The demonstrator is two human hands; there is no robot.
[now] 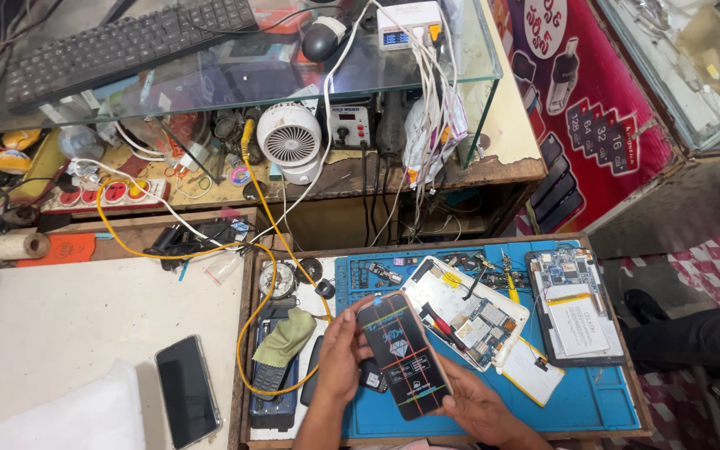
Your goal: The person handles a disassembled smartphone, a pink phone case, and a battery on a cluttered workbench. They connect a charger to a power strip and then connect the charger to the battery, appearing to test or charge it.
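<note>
A black phone with a patterned back cover of red and green lines is held over the blue work mat. My left hand grips its left edge, thumb up near the top corner. My right hand supports its lower right corner from underneath. Just right of the phone lies an opened white device with its circuit board showing and a red-handled tool resting on it. Further right sits another opened phone with its battery exposed.
A dark phone lies on the white table at left. A green cloth and a yellow cable lie left of the mat. Behind stand a small white fan, a power strip and a glass shelf with a keyboard.
</note>
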